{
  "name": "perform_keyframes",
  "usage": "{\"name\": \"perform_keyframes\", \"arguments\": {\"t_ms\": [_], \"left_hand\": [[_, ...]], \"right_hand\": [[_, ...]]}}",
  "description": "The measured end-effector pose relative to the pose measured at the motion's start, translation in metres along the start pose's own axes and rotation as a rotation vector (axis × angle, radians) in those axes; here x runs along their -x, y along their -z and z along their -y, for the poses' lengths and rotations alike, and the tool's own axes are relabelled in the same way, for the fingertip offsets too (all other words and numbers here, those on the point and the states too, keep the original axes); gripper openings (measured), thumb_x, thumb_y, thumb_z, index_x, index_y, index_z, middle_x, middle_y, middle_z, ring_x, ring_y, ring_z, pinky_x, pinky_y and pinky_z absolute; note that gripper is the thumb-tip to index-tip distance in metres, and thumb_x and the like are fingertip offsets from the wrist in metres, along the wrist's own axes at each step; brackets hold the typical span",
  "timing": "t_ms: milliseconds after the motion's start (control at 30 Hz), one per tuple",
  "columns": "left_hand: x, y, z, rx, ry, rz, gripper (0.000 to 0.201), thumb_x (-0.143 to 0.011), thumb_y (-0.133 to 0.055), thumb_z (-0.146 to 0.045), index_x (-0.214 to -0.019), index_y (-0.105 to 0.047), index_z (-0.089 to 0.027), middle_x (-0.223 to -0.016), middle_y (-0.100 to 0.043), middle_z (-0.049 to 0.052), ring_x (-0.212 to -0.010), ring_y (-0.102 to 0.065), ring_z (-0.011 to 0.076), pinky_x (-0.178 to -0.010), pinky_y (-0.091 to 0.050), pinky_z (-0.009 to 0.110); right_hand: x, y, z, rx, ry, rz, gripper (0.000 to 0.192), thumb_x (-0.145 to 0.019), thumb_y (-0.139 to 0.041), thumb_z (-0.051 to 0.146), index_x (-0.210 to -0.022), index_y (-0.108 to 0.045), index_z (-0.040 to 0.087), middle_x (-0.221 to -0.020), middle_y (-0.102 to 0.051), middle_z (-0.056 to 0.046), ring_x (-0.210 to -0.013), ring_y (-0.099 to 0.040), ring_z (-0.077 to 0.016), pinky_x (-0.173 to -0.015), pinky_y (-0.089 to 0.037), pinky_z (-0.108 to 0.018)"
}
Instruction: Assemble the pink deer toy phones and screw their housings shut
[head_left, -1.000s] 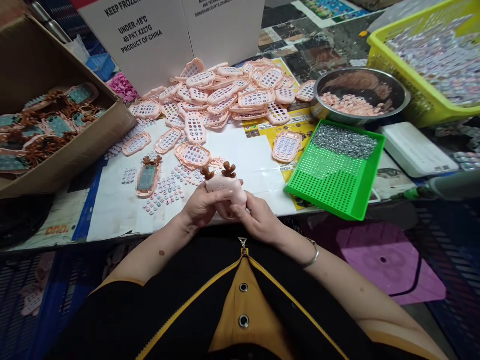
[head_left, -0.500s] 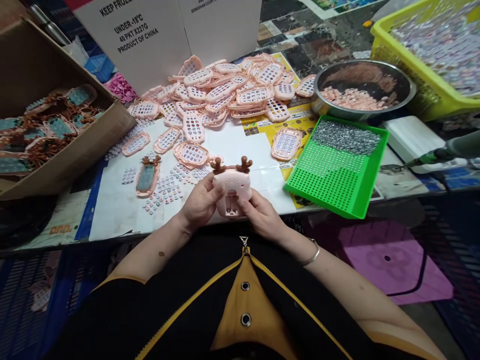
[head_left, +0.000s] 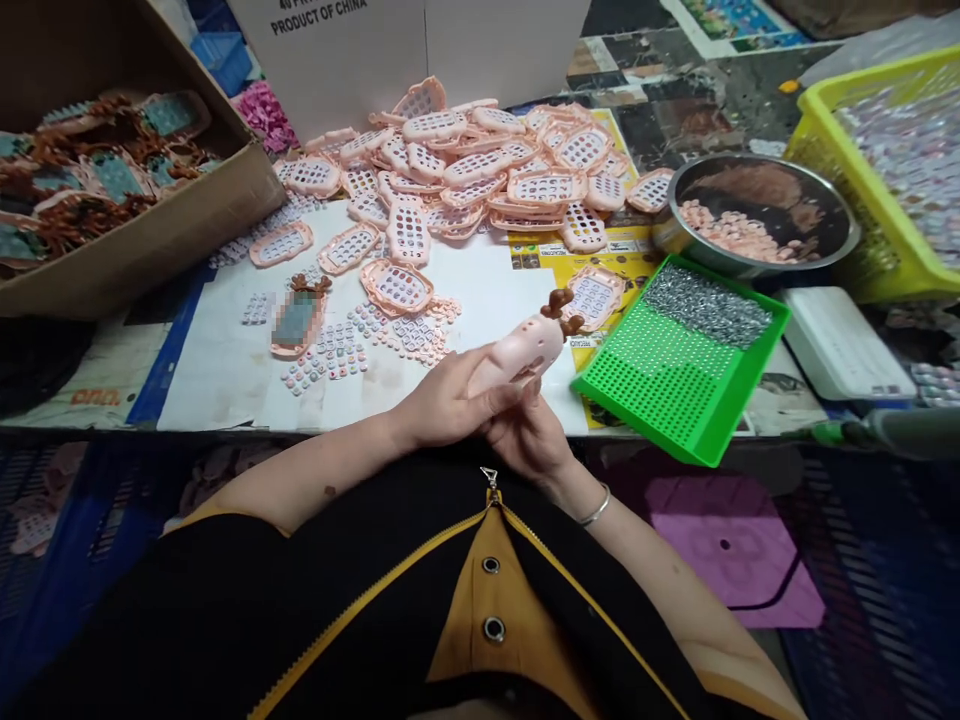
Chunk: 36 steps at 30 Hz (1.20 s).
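Note:
A pale pink toy phone (head_left: pixel 521 352) with brown antlers is tilted on its side, back facing up, its antlers pointing to the upper right. My left hand (head_left: pixel 439 402) is wrapped round its lower body, thumb along the near side. My right hand (head_left: pixel 534 435) has its fingers curled against the near, lower side, partly hidden behind the left thumb. On the white sheet to the left lie a second antlered phone (head_left: pixel 298 320) with a blurred screen and several small printed button pieces (head_left: pixel 337 345). Beyond my hands lies a pink keypad shell (head_left: pixel 397 287).
Many pink shells (head_left: pixel 472 165) are heaped against a white carton (head_left: pixel 390 50). At right stand a green tray (head_left: pixel 667 370) of screws, a steel bowl (head_left: pixel 840 235) of pink parts, a yellow basket (head_left: pixel 817 130) and an electric screwdriver (head_left: pixel 907 430). A cardboard box (head_left: pixel 225 200) holds antlered phones at left.
The toy phone has turned from upright to tilted, antlers swinging right. My left hand has moved right with it; my right hand has shifted lower beneath it. The view has turned slightly.

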<state>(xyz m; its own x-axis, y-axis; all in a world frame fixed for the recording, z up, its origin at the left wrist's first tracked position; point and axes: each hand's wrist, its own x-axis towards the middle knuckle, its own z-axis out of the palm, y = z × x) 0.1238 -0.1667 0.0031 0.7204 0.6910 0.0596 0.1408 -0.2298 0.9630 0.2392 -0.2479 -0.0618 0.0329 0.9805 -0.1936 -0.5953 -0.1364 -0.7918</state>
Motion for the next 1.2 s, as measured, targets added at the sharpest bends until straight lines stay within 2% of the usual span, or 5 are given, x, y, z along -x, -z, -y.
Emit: {"name": "perform_keyframes", "arguments": {"t_ms": [267, 533, 667, 867, 1200], "left_hand": [[0.004, -0.012, -0.008, -0.238, -0.095, -0.144, 0.034, -0.084, -0.065, -0.045, -0.106, -0.074, -0.02, -0.104, -0.075, 0.009, -0.109, -0.064, 0.0328, -0.122, -0.013, 0.054], [-0.017, 0.0, -0.004, 0.479, 0.235, -0.033, 0.053, -0.069, -0.083, -0.055, -0.102, -0.072, -0.015, -0.101, -0.076, 0.01, -0.097, -0.069, 0.0271, -0.091, -0.054, 0.041], [-0.02, 0.0, -0.005, 0.841, 0.227, -0.157, 0.055, -0.072, -0.077, -0.062, -0.106, -0.07, -0.02, -0.116, -0.073, 0.007, -0.115, -0.066, 0.0306, -0.091, -0.056, 0.04], [-0.016, 0.0, -0.005, 0.828, 0.183, -0.171, 0.061, -0.075, -0.067, -0.074, -0.121, -0.065, -0.035, -0.143, -0.06, -0.001, -0.138, -0.051, 0.0354, -0.104, -0.051, 0.05], [-0.035, -0.038, -0.009, 0.928, 0.394, -0.181, 0.053, -0.092, -0.053, -0.065, -0.114, -0.068, -0.019, -0.117, -0.074, 0.007, -0.109, -0.07, 0.0231, -0.088, -0.059, 0.031]], "right_hand": [[0.004, -0.006, 0.002, 0.084, 0.01, -0.071, 0.071, -0.082, -0.044, 0.084, -0.131, -0.057, 0.034, -0.141, -0.061, -0.005, -0.134, -0.054, -0.0249, -0.097, -0.058, -0.042], [-0.002, -0.005, 0.016, 0.275, 0.094, -0.072, 0.061, -0.078, -0.058, 0.081, -0.108, -0.055, 0.029, -0.092, -0.069, -0.002, -0.086, -0.069, -0.0215, -0.068, -0.059, -0.037], [-0.001, -0.014, 0.038, 0.699, 0.209, -0.022, 0.062, -0.08, -0.047, 0.086, -0.086, -0.052, 0.024, -0.07, -0.063, -0.001, -0.057, -0.059, -0.0153, -0.057, -0.048, -0.031], [0.006, -0.025, 0.048, 1.173, 0.405, -0.122, 0.057, -0.092, -0.037, 0.073, -0.078, -0.057, 0.021, -0.067, -0.062, -0.007, -0.058, -0.056, -0.0184, -0.058, -0.037, -0.032], [0.007, -0.009, 0.044, 0.339, -0.055, -0.086, 0.06, -0.069, -0.068, 0.076, -0.053, -0.052, 0.02, -0.038, -0.047, 0.004, -0.031, -0.04, -0.0071, -0.032, -0.029, -0.022]]}}
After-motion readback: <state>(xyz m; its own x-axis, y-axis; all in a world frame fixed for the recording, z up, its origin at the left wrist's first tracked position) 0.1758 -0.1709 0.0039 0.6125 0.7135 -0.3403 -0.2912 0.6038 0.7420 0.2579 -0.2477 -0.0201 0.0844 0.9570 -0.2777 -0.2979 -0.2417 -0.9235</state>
